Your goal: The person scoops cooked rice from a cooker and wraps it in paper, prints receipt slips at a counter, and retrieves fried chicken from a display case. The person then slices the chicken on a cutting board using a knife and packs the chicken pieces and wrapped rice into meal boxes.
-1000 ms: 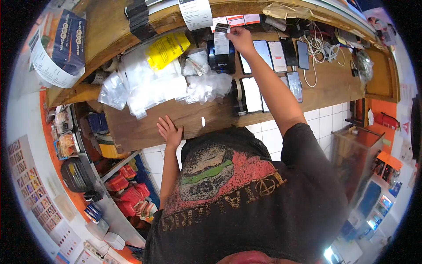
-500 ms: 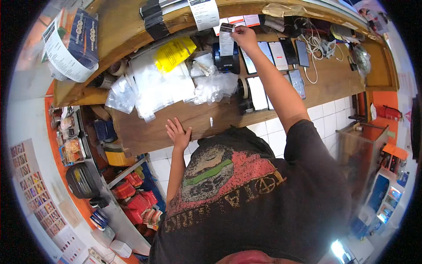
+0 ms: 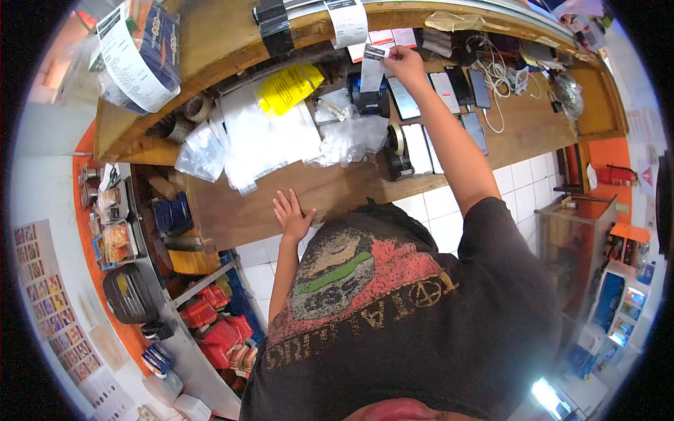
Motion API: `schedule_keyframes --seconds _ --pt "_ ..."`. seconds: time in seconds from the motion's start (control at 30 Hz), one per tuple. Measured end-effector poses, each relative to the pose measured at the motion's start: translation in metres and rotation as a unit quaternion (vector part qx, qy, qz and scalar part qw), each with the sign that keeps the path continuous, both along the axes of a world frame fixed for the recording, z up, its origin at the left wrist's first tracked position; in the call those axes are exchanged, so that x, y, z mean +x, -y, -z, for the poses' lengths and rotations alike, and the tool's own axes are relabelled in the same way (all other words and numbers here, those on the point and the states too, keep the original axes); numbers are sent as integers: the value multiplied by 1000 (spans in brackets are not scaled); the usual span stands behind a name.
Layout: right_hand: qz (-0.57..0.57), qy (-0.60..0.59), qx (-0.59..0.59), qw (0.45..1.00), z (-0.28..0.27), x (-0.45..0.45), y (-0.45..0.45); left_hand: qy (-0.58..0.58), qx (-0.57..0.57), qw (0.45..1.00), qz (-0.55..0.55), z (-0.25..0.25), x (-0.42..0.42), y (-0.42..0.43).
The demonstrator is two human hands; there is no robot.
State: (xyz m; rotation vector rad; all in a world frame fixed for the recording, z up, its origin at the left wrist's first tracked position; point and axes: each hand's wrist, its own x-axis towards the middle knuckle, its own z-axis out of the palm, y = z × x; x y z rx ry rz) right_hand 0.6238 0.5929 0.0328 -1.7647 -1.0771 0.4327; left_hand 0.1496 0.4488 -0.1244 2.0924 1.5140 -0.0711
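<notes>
My right hand (image 3: 407, 65) pinches the upper edge of a printed paper receipt (image 3: 372, 75). Below, the strip's lower end meets the top of a small dark receipt printer (image 3: 371, 103); I cannot tell whether it is torn free. Fingers spread, my left hand (image 3: 293, 216) lies flat near the front edge of the wooden desk (image 3: 242, 214), holding nothing. Just right of the printer is a phone (image 3: 405, 98) with a lit screen. A roll of tape (image 3: 397, 140) stands in a dark holder in front of it.
Clear plastic bags (image 3: 354, 138) and a yellow plastic bag (image 3: 290, 89) cover the desk's left half. Several phones and a tangled white cable (image 3: 497, 88) lie to the right. A raised wooden shelf (image 3: 393, 19) overhangs the back, with another receipt (image 3: 348, 22) hanging from it.
My right hand still grips the receipt, whose top is now bent and tilted. The left hand stays flat on the desk. The whole view has shifted slightly.
</notes>
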Motion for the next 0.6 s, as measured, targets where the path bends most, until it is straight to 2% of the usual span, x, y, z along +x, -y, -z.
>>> schedule_keyframes --seconds 0.2,0.43,0.5,0.57,0.6 --pt "-27 -10 -8 1000 -13 -12 42 -6 -12 1000 9 -2 -2 0" --pt "-29 -88 -15 996 -14 -38 75 -10 -48 999 14 -8 -1 -3" --pt "1 -70 -48 996 -17 -48 82 -10 -47 999 13 -9 0 -3" --pt "18 -72 -18 997 -13 -62 87 -9 -45 999 12 -9 0 -3" --pt "71 -101 -37 992 -16 -76 90 -7 -45 999 11 -8 0 -3"
